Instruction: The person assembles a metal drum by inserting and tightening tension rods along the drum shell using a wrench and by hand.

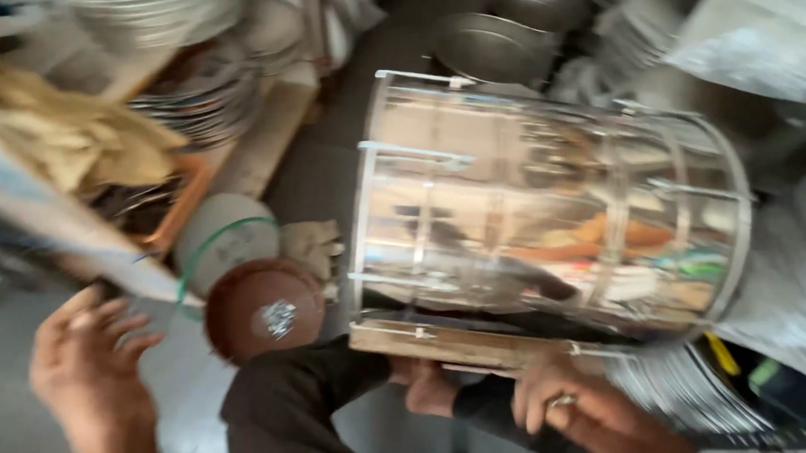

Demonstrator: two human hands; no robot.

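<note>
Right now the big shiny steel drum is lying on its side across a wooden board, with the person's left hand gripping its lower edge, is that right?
Not quite: in the head view the right hand is at the lower edge of the steel drum and wooden board. The left hand is open and apart.

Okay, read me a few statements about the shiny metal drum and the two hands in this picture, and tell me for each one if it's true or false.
1. The steel drum lies on its side. True.
2. The left hand grips the drum. False: it is open and apart from it.
3. The right hand is at the wooden board under the drum. True.
4. The brown round lid sits on top of the drum. False: it lies beside it, to its left.
</note>
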